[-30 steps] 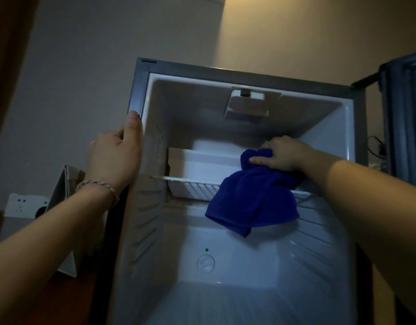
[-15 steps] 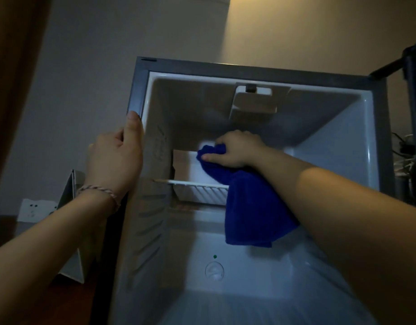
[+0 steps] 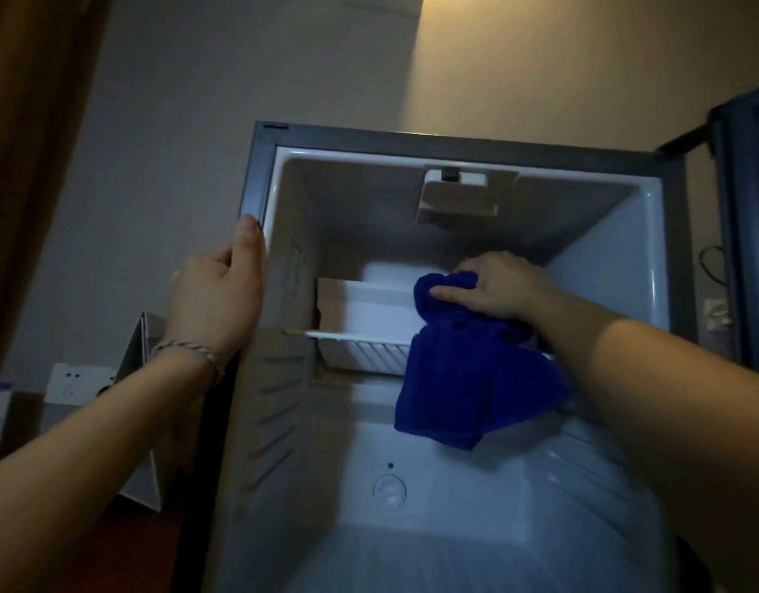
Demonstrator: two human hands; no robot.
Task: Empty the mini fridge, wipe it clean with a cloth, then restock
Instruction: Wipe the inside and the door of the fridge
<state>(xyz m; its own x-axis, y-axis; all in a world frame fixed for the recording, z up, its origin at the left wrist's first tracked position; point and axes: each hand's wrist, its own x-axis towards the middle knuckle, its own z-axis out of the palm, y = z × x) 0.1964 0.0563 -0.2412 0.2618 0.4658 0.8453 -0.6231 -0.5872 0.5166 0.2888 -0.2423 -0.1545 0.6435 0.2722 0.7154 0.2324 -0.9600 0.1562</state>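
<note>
Inside the open grey-framed mini fridge point(image 3: 258, 173) with its white plastic liner, toward 1 o'clock of the cavity, the right hand point(image 3: 499, 291) grips one bunched deep-blue terry cloth point(image 3: 467, 378), fingers curled over its top. Hand and cloth sit at the white box-shaped freezer compartment point(image 3: 365, 310) at the back; whether the cloth presses its face or only its top edge, cannot tell.

Cloth: one. Long axis near vertical, gathered end up at 12 under the hand, loose folded tail hanging toward 6, below the white wire shelf point(image 3: 352, 336). Plush, dark, creased in two or three hanging folds.

Left hand point(image 3: 217, 301), at 9 o'clock, holds the fridge's left front edge, thumb up along the frame, fingers wrapped behind it. One braided cord bracelet point(image 3: 185, 350) on that wrist.

Other counts: one round thermostat dial point(image 3: 389, 490) on the back wall at 6, one small green dot point(image 3: 390, 465) just above it; one lamp housing point(image 3: 457, 194) on the ceiling at 12. Dark fridge door point(image 3: 750, 233) stands open at 3. One white wall socket point(image 3: 76, 385) at 8, outside the fridge.
</note>
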